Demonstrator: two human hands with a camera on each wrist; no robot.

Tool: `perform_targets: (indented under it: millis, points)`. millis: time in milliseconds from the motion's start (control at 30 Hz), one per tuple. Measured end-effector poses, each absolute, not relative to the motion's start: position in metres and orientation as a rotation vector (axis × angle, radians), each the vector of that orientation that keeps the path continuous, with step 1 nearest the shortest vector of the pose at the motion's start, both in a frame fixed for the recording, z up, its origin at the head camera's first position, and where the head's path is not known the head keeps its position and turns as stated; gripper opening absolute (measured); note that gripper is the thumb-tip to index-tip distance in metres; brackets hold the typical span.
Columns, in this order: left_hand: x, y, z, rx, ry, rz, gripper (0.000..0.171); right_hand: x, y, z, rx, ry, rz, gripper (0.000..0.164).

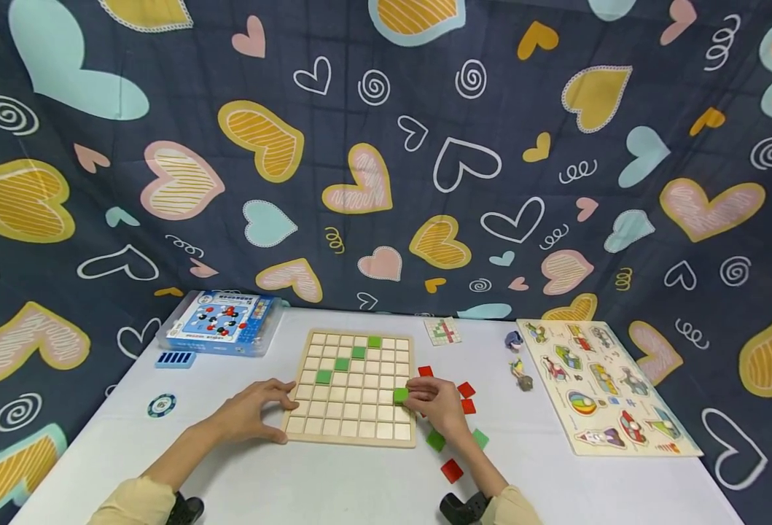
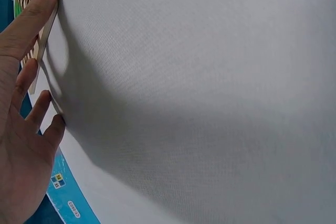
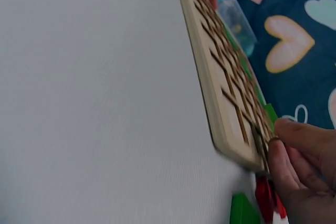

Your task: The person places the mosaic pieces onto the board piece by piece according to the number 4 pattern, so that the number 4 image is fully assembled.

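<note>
A square wooden grid board [image 1: 349, 410] lies on the white table, with several green tiles [image 1: 342, 364] set in a diagonal row of its cells. My left hand [image 1: 254, 413] rests against the board's left side, thumb near the front corner and fingertips on the edge. In the left wrist view, the thumb [image 2: 31, 17] touches the board's rim. Over the board's right-hand columns, my right hand [image 1: 439, 405] pinches a green tile [image 1: 400, 396] between thumb and fingers. The right wrist view shows this tile [image 3: 270, 112] just past the fingertips, partly hidden.
Loose red tiles [image 1: 452, 470] and green tiles [image 1: 435, 440] lie around the right forearm. A small pattern card [image 1: 442, 331] and two small figures [image 1: 522, 375] sit farther back. At right is a picture puzzle board [image 1: 569, 426]; at left, a blue boxed set [image 1: 218, 321] and a round chip [image 1: 161, 405].
</note>
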State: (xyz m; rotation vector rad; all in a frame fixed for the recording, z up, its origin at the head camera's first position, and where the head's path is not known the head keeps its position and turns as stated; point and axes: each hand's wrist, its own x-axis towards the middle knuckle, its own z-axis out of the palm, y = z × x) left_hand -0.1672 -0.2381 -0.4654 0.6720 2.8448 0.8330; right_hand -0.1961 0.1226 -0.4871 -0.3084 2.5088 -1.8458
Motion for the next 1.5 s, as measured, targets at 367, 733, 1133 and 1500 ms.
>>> perform_targets:
  millis: [367,733,1133,1500]
  points:
    - [-0.169,-0.237,-0.462,0.620,2.836,0.824,0.046,-0.202,0.098,-0.480,-0.294,2.342,-1.993,0.031]
    - [-0.169,-0.239,-0.463,0.628,2.820,0.843,0.047,-0.197,0.068,-0.473,-0.397,2.323,-2.012,0.028]
    - [-0.169,-0.239,-0.467,0.619,2.823,0.839,0.049,-0.204,0.026,-0.493,-0.361,2.389,-1.989,0.026]
    - [-0.168,-0.237,-0.464,0.608,2.814,0.834,0.048,-0.203,0.000,-0.493,-0.390,2.504,-1.955,0.025]
